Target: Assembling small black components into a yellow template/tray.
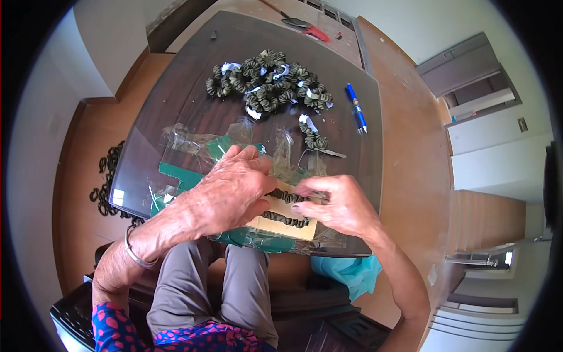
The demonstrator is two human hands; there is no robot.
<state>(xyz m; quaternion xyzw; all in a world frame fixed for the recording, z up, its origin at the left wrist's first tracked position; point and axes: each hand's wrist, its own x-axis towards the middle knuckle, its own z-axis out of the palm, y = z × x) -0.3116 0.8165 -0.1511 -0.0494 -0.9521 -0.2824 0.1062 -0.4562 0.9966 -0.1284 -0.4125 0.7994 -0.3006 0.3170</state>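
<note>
A dark olive, ruffled scrunchie [286, 219] lies stretched in two strands across a pale yellow board [287, 229] near the table's front edge. My left hand [231, 188] is bent over its left end, fingers curled and thumb by the strands; the fingertips are partly hidden. At the right end, the thumb and fingers of my right hand [337, 205] close around the upper strand. Just beyond my hands rest small thread snips [329, 153] and a short piece of scrunchie with a white tag [315, 139].
A pile of olive scrunchies [267, 85] with white tags sits farther back on the dark table [176, 97]. To its right is a blue pen [356, 108]. Green sheet [179, 175] and clear plastic film surround the board. More scrunchies [105, 182] hang at the table's left side.
</note>
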